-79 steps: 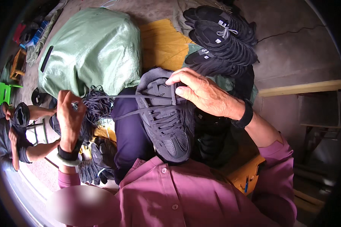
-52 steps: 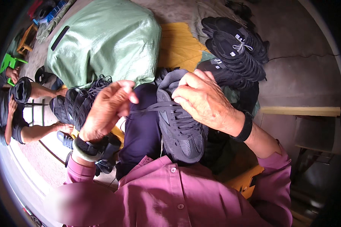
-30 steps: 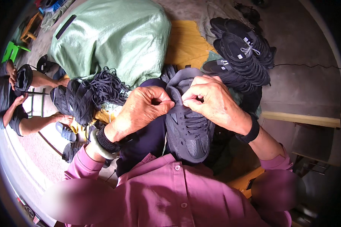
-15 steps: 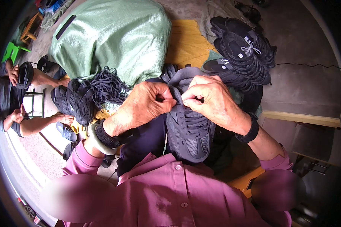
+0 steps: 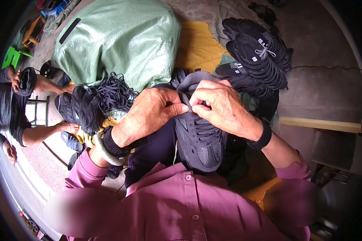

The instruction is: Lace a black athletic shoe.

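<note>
A black sneaker [image 5: 201, 148] with a mesh toe sits at my lap, toe toward me, laces crossing its front. My left hand [image 5: 149, 114] pinches thumb against fingers at the upper opening, beside the tongue. Close against it, my right hand [image 5: 225, 106] pinches the same spot, its thumb tip almost meeting the left one. Both grip the sneaker's upper edge; whether a lace end is also between the fingertips is hidden. The grey tongue and collar [image 5: 195, 80] rise behind my hands.
A large pale green sack [image 5: 120, 40] stands ahead on the left. Beside it lie loose black laces [image 5: 116, 92] and black shoes [image 5: 78, 106]. Stacked black shoes [image 5: 255, 56] fill the far right. At the left sits another person holding a dark shoe [image 5: 27, 80].
My fingers have shifted slightly, and the right thumb has come forward along the sneaker's edge. The other person's lower hand has swung down, away from their lap.
</note>
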Demonstrator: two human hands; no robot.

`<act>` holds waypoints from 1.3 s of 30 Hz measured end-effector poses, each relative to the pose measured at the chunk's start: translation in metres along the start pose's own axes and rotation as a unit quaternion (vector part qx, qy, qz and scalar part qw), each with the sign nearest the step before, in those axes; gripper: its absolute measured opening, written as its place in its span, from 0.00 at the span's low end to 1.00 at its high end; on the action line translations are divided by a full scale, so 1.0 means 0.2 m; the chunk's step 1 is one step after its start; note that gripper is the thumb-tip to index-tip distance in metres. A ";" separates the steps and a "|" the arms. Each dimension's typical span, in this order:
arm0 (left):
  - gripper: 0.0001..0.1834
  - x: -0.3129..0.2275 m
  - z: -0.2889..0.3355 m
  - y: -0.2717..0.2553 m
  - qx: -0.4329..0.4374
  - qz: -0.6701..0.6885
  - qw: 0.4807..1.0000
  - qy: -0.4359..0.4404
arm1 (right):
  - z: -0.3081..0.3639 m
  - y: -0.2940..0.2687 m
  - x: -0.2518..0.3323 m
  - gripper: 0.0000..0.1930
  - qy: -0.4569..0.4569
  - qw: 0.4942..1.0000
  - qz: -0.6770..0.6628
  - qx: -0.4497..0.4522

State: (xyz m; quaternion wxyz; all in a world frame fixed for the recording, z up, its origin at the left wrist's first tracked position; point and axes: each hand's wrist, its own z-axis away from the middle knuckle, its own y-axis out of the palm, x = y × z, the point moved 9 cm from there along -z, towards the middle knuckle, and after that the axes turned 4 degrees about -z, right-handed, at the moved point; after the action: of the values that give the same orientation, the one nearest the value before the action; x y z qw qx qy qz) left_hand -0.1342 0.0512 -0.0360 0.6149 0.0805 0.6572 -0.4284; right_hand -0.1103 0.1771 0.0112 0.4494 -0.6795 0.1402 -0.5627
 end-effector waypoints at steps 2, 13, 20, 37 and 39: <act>0.14 0.06 0.00 0.03 0.043 0.018 0.998 -0.051 | 0.01 -0.01 0.01 0.03 -0.004 1.000 0.017 0.002; 0.12 0.21 0.06 0.09 0.055 0.558 0.808 -0.181 | 0.11 -0.55 -0.13 0.02 0.004 0.974 0.191 -0.122; 0.19 0.22 0.12 0.11 0.009 0.600 0.782 -0.170 | 0.13 -0.52 -0.30 0.02 0.104 0.980 0.151 -0.080; 0.12 0.29 0.26 -0.03 0.049 0.071 0.985 -0.152 | 0.07 -0.37 -0.01 0.07 0.031 0.990 0.094 -0.099; 0.11 0.27 0.29 -0.10 0.054 0.045 0.989 -0.133 | 0.02 -0.30 0.09 0.07 -0.035 0.996 0.049 -0.070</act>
State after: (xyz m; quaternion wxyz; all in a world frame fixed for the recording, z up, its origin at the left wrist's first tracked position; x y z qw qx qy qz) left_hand -0.1165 -0.0219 -0.0678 0.7103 0.0854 0.5414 -0.4417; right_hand -0.1189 0.2000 0.0701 0.4328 -0.7204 0.1967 -0.5049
